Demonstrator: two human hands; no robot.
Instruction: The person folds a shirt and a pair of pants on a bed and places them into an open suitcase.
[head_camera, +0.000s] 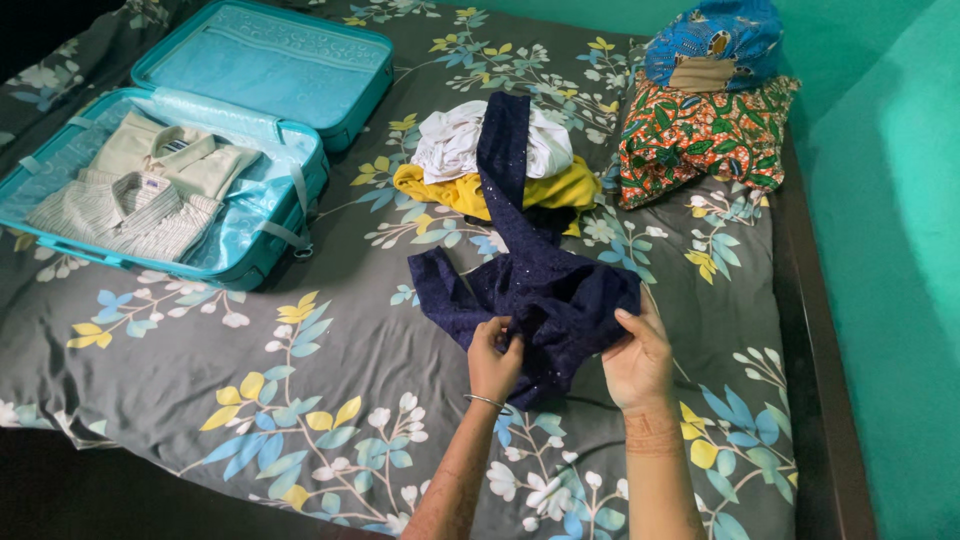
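We have both hands on a navy garment (530, 280) spread across the bed (330, 330). Our left hand (493, 358) — a thin bangle (486, 401) at the wrist — is closed, fingers curled and pinching a fold of the navy cloth near its lower edge. Our right hand (638, 360) grips the cloth's right side, thumb on top and fingers tucked under the fabric. The garment lies bunched between the hands, one sleeve trailing left, and a long strip of it runs up over a pile of clothes (480, 165) — white on top, yellow beneath — near the middle of the bed.

The bed is covered with a grey floral sheet. At the upper left an open teal suitcase (250, 110) rests on it, lid flung back; two folded shirts (150, 190) lie side by side in the near half, one pale green, one striped. At the upper right, by the green wall (890, 250), sits a stack of patterned cloth (710, 110): blue print on top of orange-and-green print. It is well apart from our hands.
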